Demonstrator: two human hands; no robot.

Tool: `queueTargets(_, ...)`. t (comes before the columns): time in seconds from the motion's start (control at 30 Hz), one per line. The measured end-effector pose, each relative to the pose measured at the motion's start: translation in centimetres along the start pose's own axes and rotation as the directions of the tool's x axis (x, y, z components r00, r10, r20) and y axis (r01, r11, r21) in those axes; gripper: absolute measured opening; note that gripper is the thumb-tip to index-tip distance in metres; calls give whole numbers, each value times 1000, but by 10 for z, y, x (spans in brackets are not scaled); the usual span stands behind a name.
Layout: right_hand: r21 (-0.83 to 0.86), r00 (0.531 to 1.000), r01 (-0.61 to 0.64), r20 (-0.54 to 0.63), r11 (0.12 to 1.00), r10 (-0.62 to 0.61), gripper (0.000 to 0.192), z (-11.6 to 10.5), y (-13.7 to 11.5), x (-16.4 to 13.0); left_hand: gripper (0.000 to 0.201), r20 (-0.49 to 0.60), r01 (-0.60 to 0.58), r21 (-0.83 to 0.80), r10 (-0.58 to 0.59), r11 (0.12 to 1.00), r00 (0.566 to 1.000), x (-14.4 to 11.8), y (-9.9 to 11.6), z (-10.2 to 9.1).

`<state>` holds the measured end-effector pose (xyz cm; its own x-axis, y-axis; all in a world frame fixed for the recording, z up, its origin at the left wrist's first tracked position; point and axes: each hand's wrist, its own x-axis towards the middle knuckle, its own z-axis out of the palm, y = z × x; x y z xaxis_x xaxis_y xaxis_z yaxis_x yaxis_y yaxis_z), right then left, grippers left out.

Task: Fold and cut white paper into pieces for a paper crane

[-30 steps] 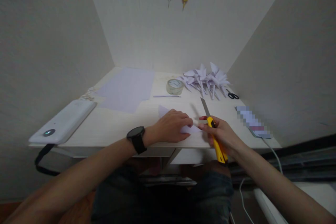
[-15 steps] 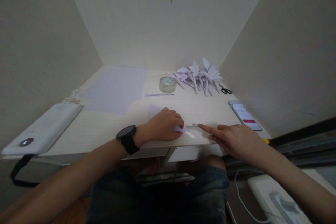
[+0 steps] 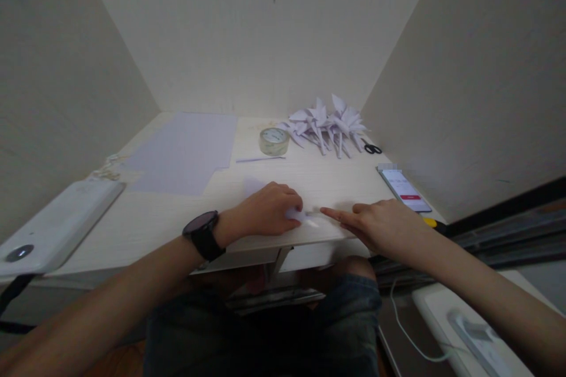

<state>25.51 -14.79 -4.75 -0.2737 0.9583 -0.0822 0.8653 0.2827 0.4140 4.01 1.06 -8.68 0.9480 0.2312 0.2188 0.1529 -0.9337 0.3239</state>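
My left hand [image 3: 270,210] rests near the table's front edge, its fingers curled over a piece of white paper [image 3: 253,186]. One corner of that paper sticks out behind the hand; a small bit shows between thumb and fingers, and the rest is hidden. Just right of it, my right hand [image 3: 384,221] stretches its index finger flat towards a thin, shiny strip [image 3: 313,211] on the tabletop, perhaps clear tape. Nothing shows gripped in the right hand. Behind the hands lie a roll of clear tape [image 3: 275,142] and a thin paper stick [image 3: 260,159].
White paper sheets [image 3: 186,150] lie at the back left. Several folded paper pinwheels [image 3: 325,123] are heaped by the back wall, beside black scissors [image 3: 372,148]. A phone [image 3: 404,188] is at the right edge, a white box-like device [image 3: 62,224] at the left edge.
The view has shifted slightly, so the table's things appear further left. Both hands keep nearly the same pose; the left still holds the paper and the right index finger stays stretched out.
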Motion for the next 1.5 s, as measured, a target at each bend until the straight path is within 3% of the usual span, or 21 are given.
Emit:
queueTargets(0.2,31,1000,-6,25,1000,6,56,6,-2,1,9,164,-67,146,43,987,985,9,5,-13)
queueTargets(0.47,52,1000,-16,-14,999,16,52,2,1,-2,9,278,-170,313,80,934,957,21,10,-22)
queueTargets(0.6,1,997,-56,-48,998,56,57,4,7,-8,13,242,-197,349,115,916,963,19,8,-20)
queueTargets(0.87,-44,999,-13,-32,999,11,62,-5,-3,-3,15,174,-284,393,233,874,957,8,6,-16)
queueTargets(1.5,-71,997,-10,81,997,16,59,-13,-7,5,15,207,-223,342,158,913,966,9,4,-13)
